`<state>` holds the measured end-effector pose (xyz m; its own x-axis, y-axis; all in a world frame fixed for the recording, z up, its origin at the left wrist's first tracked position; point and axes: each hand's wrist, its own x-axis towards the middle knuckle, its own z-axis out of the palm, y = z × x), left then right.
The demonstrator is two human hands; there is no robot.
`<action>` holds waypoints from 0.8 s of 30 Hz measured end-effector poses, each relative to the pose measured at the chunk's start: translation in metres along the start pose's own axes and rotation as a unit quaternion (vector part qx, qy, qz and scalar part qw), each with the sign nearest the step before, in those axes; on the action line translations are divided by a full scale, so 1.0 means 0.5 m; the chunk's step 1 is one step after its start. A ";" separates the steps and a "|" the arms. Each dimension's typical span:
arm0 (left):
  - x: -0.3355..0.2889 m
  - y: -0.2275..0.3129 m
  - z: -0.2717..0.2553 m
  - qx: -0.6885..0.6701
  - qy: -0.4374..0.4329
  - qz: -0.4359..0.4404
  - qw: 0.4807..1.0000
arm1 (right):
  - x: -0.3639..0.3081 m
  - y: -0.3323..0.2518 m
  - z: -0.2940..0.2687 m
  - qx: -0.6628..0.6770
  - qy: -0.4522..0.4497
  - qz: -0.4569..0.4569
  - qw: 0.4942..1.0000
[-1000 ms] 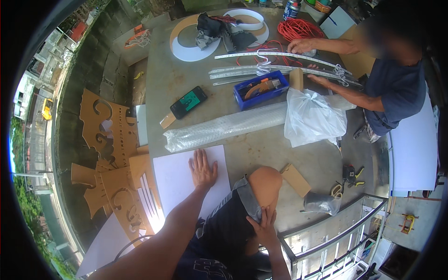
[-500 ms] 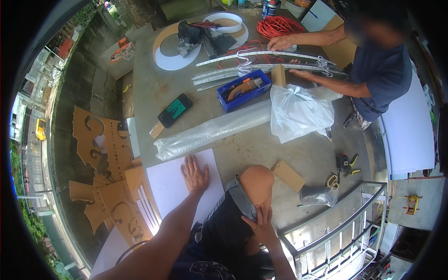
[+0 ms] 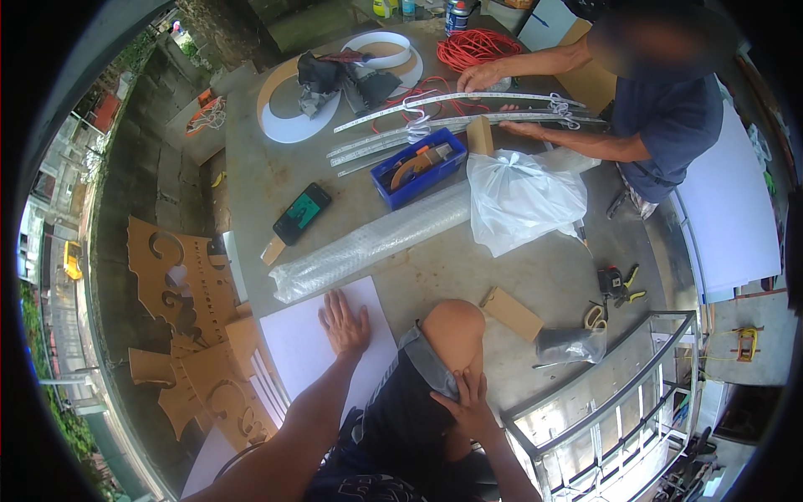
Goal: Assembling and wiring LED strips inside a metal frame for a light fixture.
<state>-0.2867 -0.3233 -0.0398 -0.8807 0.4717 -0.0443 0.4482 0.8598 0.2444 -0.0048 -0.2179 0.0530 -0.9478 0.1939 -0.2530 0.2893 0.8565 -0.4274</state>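
Note:
My left hand (image 3: 345, 325) lies flat with its fingers spread on a white sheet (image 3: 293, 335) at the table's near edge. Over my bent knee (image 3: 454, 328), my right hand (image 3: 466, 406) rests with its fingers apart, touching the hem of my dark shorts; it holds nothing. Beyond the sheet, a long roll of bubble wrap (image 3: 376, 243) runs across the table. Across from me, a person's hand (image 3: 479, 77) grips one of several long, thin light-coloured strips (image 3: 393, 114), tied with white cord. The person's other hand (image 3: 523, 130) is beneath the strips.
On the table are a phone (image 3: 302, 213), a blue bin (image 3: 418, 171) of tools, a white plastic bag (image 3: 527, 205), red cable (image 3: 473, 50), a small cardboard box (image 3: 512, 313), scissors (image 3: 595, 318) and a tape measure (image 3: 611, 283). A metal frame (image 3: 619, 410) stands at right; cut brown panels (image 3: 184, 284) at left.
The view has shifted a little, so the table's contents sit slightly further left. Both my hands keep their places on the sheet and the knee.

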 end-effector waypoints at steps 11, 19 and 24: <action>0.002 -0.001 0.005 0.004 0.001 -0.003 1.000 | 0.002 0.004 -0.003 0.024 -0.016 -0.016 0.999; 0.002 0.000 0.002 -0.001 -0.001 -0.004 1.000 | 0.003 0.008 0.004 0.026 -0.008 -0.017 0.999; 0.001 -0.004 0.007 0.009 0.018 0.005 1.000 | 0.003 0.004 0.001 0.026 -0.011 -0.017 0.999</action>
<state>-0.2875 -0.3239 -0.0434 -0.8813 0.4725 -0.0075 0.4587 0.8591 0.2269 -0.0056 -0.2158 0.0514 -0.9544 0.1531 -0.2563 0.2631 0.8368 -0.4801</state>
